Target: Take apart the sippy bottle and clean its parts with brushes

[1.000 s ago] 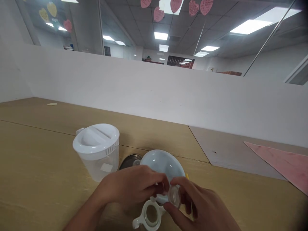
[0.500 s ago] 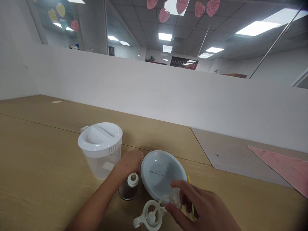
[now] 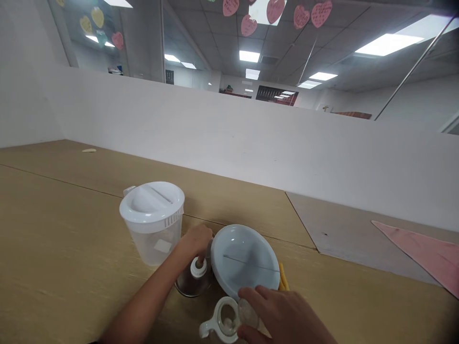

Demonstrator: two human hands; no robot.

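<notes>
My right hand (image 3: pixel 276 310) pinches a clear round lid (image 3: pixel 247 313) at the side of a small jar's opening. The jar (image 3: pixel 215 325) has a white rim and a side handle; a pale rounded piece shows inside its mouth. My left hand (image 3: pixel 195 239) is curled between the pitcher and the plate, its fingers mostly hidden. Just below it stands a dark, shiny round vessel (image 3: pixel 191 284) with a white collar (image 3: pixel 198 268) on top. Whether the left fingers grip the vessel is hidden. A light blue-white plate (image 3: pixel 244 260) lies between both hands, a thin dark line across it.
A clear pitcher with a white lid (image 3: pixel 152 203) stands left of my left hand. Something yellow (image 3: pixel 283 277) sticks out beside the plate. A pink sheet (image 3: pixel 419 246) lies far right, and a small pale piece (image 3: pixel 89 150) far left. A white wall (image 3: pixel 215 134) closes the back.
My right hand has moved left and down with the clear lid, closer to the jar's opening. The white stem seen under the lid before no longer shows clearly. My left hand has barely moved.
</notes>
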